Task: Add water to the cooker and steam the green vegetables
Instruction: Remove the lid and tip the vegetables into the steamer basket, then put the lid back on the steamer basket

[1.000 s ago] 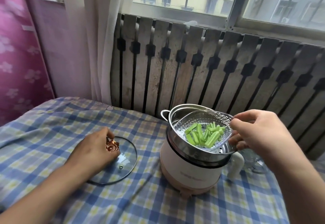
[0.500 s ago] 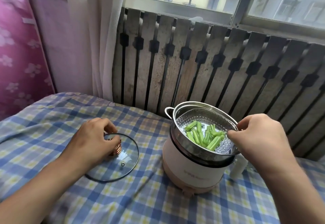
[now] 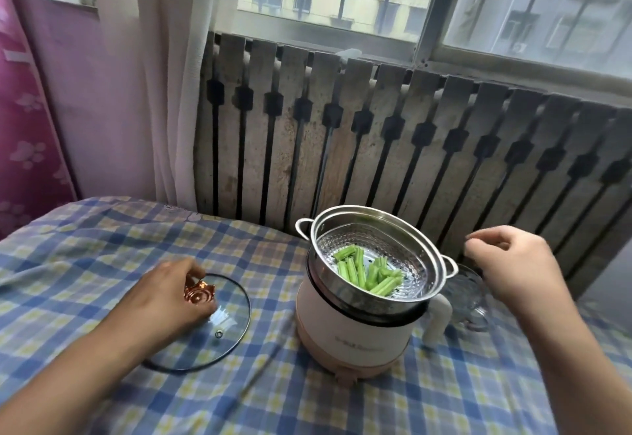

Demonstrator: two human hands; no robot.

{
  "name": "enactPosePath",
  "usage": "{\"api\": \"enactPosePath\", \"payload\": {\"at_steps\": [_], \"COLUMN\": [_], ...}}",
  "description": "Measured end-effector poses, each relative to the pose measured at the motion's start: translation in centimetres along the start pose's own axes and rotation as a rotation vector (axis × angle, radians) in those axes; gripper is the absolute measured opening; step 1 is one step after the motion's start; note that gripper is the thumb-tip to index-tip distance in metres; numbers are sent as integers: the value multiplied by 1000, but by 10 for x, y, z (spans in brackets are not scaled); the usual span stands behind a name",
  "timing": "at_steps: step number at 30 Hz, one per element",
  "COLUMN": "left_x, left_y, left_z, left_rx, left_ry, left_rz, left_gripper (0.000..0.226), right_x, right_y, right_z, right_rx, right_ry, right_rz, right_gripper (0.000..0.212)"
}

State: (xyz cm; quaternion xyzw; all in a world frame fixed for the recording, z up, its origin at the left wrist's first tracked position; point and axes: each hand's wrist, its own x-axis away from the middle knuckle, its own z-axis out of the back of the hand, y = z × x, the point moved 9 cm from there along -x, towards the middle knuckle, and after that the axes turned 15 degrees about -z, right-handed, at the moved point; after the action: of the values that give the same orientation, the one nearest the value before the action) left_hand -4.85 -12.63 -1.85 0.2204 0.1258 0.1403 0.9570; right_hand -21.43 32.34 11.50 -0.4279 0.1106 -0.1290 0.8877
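Right, cooker (image 3: 355, 332): pink-white, on checked cloth (image 3: 102, 263) of bench, rt of centre.
Steamer basket (image 3: 393, 239): steel, seated in cooker top.
Veg (image 3: 367, 272): green stalk pieces, lying in basket.
Lid (image 3: 225, 328): glass, flat on cloth, left of cooker.
Left hand (image 3: 171, 301): fingers curled round lid's copper knob (image 3: 199, 293).
Right hand (image 3: 509, 263): loosely curled, holding nothing, just rt of basket.
Glass (image 3: 468, 294): behind cooker, under rt hand.

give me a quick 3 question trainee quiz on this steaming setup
1. True or false: the glass lid is on the cooker.
2. Which hand touches the lid's knob? A) left hand B) right hand
3. Fill in: the green vegetables lie in the ___.

Key: 1 false, it lies on the checked cloth. 2 A. 3 steamer basket.
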Motion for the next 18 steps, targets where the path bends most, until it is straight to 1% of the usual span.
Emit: {"api": "enactPosePath", "payload": {"at_steps": [2,5,6,9,12,14,15,16,18], "left_x": [1,1,1,1,1,2,2,2,3], "left_y": [0,2,2,3,0,-1,0,0,-4], "left_z": [-3,-7,-8,-10,-9,-7,-3,1,11], "left_rx": [-11,-14,-15,-15,-6,28,46,61,101], "left_ry": [-30,-45,-45,-35,7,58,85,109,152], "left_rz": [1,-5,-5,10,18,19,19,22,43], "left_gripper": [56,54,53,53,51,42,37,35,42], "right_x": [-21,-40,-42,-36,-13,9,19,27,35], "right_y": [29,78,91,108,93,76,70,65,57], "right_z": [13,15,10,-14,-37,-50,-56,-61,-68], "right_rx": [-14,107,133,120,118,116,128,153,226], "right_ry": [23,-13,-56,-262,-471,-604,-643,-654,-587], "right_rz": [-87,-182,-199,-231,-131,-10,57,125,239], "right_gripper": [7,18,20,22,30,40,44,49,53]}}
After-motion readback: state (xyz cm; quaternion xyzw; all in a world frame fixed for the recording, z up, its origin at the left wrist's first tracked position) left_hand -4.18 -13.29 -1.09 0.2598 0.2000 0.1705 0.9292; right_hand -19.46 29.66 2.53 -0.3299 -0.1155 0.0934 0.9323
